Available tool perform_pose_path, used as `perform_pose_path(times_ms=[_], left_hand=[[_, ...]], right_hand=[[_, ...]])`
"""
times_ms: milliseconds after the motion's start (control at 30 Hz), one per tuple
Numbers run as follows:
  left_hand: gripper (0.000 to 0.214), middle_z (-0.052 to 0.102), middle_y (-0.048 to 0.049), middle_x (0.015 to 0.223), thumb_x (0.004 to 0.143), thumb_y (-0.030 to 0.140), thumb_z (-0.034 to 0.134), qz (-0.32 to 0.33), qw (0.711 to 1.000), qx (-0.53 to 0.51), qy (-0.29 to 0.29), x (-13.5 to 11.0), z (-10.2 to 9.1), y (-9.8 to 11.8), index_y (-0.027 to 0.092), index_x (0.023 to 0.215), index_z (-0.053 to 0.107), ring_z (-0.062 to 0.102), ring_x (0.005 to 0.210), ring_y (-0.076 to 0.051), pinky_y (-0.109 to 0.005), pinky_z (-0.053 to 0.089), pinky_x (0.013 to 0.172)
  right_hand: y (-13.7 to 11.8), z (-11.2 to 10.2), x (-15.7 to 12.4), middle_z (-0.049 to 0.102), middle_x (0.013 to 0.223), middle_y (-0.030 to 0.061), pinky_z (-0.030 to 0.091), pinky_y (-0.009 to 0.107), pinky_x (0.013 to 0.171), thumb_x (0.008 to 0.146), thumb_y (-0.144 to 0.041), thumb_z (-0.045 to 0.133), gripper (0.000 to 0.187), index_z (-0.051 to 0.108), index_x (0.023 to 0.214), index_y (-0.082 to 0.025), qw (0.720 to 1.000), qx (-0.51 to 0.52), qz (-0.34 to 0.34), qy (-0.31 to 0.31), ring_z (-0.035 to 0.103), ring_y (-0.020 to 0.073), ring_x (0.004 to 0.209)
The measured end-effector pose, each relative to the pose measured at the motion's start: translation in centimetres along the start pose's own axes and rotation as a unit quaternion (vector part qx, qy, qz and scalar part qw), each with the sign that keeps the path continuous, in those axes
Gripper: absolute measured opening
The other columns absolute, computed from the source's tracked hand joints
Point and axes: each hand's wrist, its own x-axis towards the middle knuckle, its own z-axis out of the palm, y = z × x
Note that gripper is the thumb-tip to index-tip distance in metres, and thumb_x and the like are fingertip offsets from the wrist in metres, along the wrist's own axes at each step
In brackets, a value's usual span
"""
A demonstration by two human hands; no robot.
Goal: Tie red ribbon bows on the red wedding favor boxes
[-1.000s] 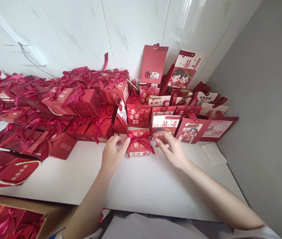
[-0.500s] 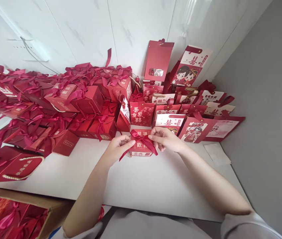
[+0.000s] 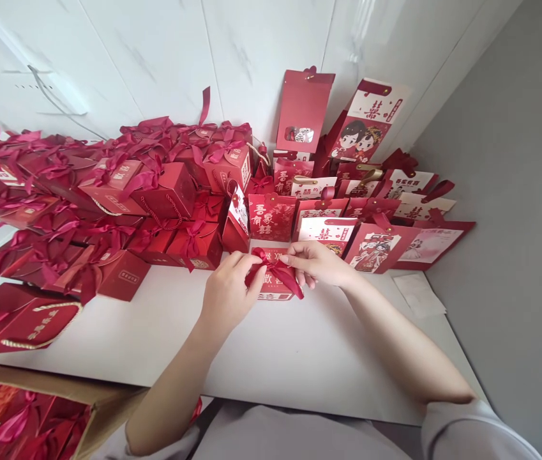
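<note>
A small red gift box [image 3: 273, 287] with white Chinese characters stands on the white table [image 3: 275, 358], in front of rows of similar boxes. A dark red ribbon bow [image 3: 271, 262] sits on its top. My left hand [image 3: 230, 294] pinches the bow's left loop, its fingers closed on the ribbon. From the right, my right hand [image 3: 316, 263] pinches the other loop between thumb and forefinger. Both hands touch the box top.
A big heap of red ribboned boxes [image 3: 108, 198] covers the table's left and back. Printed red gift bags [image 3: 371, 217] stand at the back right against the tiled wall. A cardboard carton [image 3: 31, 415] of more boxes sits at lower left. A paper slip [image 3: 419, 294] lies at right.
Both hands went from hovering beside the box to pinching the bow's loops. The left hand has since closed in over the bow's left side.
</note>
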Motion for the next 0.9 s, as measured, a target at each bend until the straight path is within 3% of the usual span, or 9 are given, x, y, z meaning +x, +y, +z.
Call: perform_pose_path(times_ms=[100,233,333,467,700,900], left_hand=[[0.024,0.067,-0.0019,0.086,0.101,0.033,0.047,0.017,1.0,0.016,-0.001,0.21,0.2,-0.02,0.021,0.096,0.067,0.064,0.076,-0.016,-0.028,0.043,0.068],[0.024,0.069,-0.0031,0.086,0.096,0.043,0.056,0.03,0.998,0.056,-0.014,0.28,0.29,-0.13,0.022,0.099,0.068,0.064,0.074,-0.018,-0.029,0.041,0.063],[0.019,0.071,-0.0044,0.093,0.097,0.032,0.055,0.079,0.993,0.086,0.018,0.3,0.25,-0.46,0.022,0.095,0.071,0.064,0.086,-0.019,-0.028,0.043,0.07],[0.025,0.069,-0.0046,0.085,0.101,0.027,0.047,0.096,0.991,0.093,0.017,0.46,0.01,-0.62,0.02,0.091,0.069,0.061,0.08,-0.019,-0.029,0.043,0.074],[0.04,0.044,0.0036,0.055,0.1,0.041,0.045,-0.07,0.996,-0.028,-0.056,0.71,-0.27,-0.13,0.02,0.066,0.044,0.039,0.05,-0.012,-0.028,0.028,0.054],[0.041,0.04,0.0045,0.052,0.093,0.042,0.051,-0.182,0.957,-0.199,-0.109,0.84,-0.03,-0.99,0.02,0.061,0.038,0.045,0.047,-0.011,-0.023,0.032,0.05]], right_hand=[[0.33,0.11,0.17,0.064,0.047,-0.0041,0.044,0.018,0.035,0.091,-0.057,0.063,0.04,0.057,0.078,-0.02,1.0,0.001,-0.004,0.005,0.055,0.0096,0.033],[0.6,0.09,0.33,0.064,0.048,-0.0034,0.044,0.018,0.035,0.09,-0.058,0.063,0.041,0.058,0.079,-0.019,1.0,0.004,-0.006,0.005,0.055,0.0096,0.034],[0.59,0.06,0.36,0.064,0.048,-0.0034,0.044,0.018,0.036,0.09,-0.058,0.064,0.041,0.058,0.079,-0.019,1.0,0.007,-0.011,0.005,0.056,0.01,0.035],[0.53,0.11,0.42,0.064,0.048,-0.004,0.046,0.019,0.037,0.091,-0.058,0.063,0.04,0.058,0.08,-0.02,1.0,0.011,-0.016,0.001,0.058,0.0107,0.036],[0.97,0.14,0.68,0.063,0.048,-0.004,0.048,0.02,0.038,0.092,-0.056,0.062,0.039,0.056,0.077,-0.02,1.0,-0.004,-0.012,0.007,0.059,0.0113,0.038],[1.03,0.09,0.68,0.062,0.049,-0.0033,0.046,0.019,0.039,0.093,-0.053,0.061,0.036,0.055,0.077,-0.021,1.0,-0.016,-0.012,0.009,0.06,0.0121,0.04]])
